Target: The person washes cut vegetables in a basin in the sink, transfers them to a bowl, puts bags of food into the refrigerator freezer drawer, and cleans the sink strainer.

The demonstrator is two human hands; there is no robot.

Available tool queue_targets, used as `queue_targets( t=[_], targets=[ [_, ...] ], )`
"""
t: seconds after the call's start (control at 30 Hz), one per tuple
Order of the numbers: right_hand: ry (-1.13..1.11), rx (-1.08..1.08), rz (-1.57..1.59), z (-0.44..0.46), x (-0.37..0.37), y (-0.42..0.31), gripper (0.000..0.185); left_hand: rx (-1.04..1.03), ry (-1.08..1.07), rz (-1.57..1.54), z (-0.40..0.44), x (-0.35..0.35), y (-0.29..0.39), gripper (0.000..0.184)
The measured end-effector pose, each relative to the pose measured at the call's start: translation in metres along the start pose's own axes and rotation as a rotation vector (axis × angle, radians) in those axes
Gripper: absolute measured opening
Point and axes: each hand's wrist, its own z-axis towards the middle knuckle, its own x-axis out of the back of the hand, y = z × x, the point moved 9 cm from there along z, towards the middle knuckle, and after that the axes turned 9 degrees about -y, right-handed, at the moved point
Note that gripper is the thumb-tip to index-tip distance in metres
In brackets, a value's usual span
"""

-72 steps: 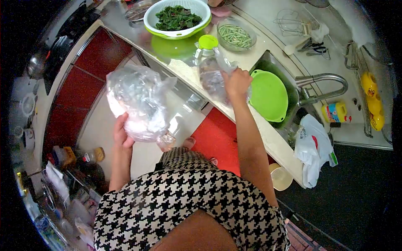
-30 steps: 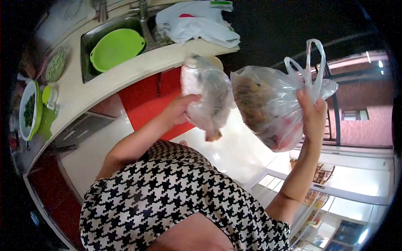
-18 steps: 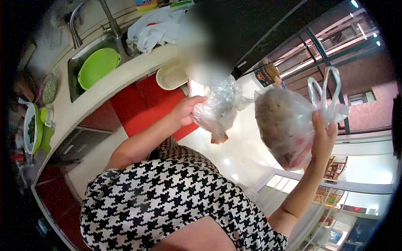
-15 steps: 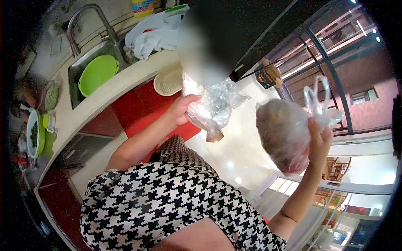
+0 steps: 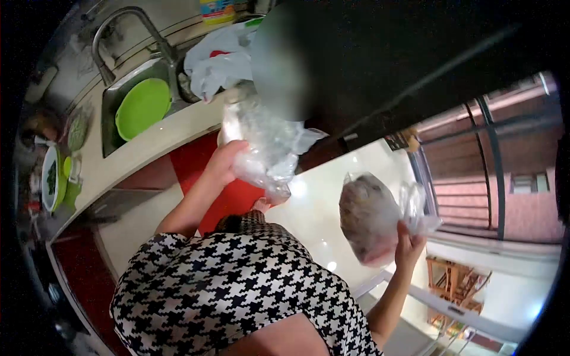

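My left hand [image 5: 228, 161] is closed on a crumpled clear plastic bag [image 5: 267, 151], held in front of the counter edge. What is inside that bag, if anything, I cannot make out. Out to the right, my right hand [image 5: 409, 243] grips the gathered top of a translucent filled bag [image 5: 368, 216]. Brownish and reddish contents show through its plastic, but their kind is unclear. This bag hangs above the pale floor, apart from the other one.
A green basin [image 5: 142, 110] sits in the sink [image 5: 110, 133] under a curved faucet [image 5: 102, 56]. White plastic bags [image 5: 219, 65] lie on the counter [image 5: 89, 178] beside it. A large dark surface [image 5: 386, 65] fills the upper middle. A green-rimmed bowl [image 5: 50, 178] holds chopped greens.
Both hands have shifted left in view, the right one also lower, each keeping its bag. The view has turned, and the dark surface covers more of the upper right.
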Motion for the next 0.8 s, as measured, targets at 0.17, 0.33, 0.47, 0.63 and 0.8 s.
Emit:
queue_targets(
  t=[0.17, 0.33, 0.47, 0.63, 0.8],
  targets=[
    [0.156, 0.046, 0.172, -0.038, -0.011, -0.008, 0.021, -0.357, 0.154, -0.014, -0.064, 0.109, 0.101, 0.037],
    [0.146, 0.017, -0.008, -0.029, 0.034, -0.002, 0.023, -0.716, 0.308, -0.166, -0.061, 0.175, 0.123, 0.042],
    [0.151, 0.054, -0.047, 0.0, 0.074, -0.002, 0.027, -0.814, 0.477, -0.22, -0.039, 0.219, 0.131, 0.049],
    [0.217, 0.08, -0.081, 0.003, 0.103, -0.03, 0.029, -0.483, 1.168, 0.076, -0.031, 0.235, 0.128, 0.08],
    [0.296, 0.086, -0.073, -0.006, 0.123, -0.018, 0.031, -0.374, 0.792, -0.099, 0.011, 0.252, 0.117, 0.099]
  ],
)
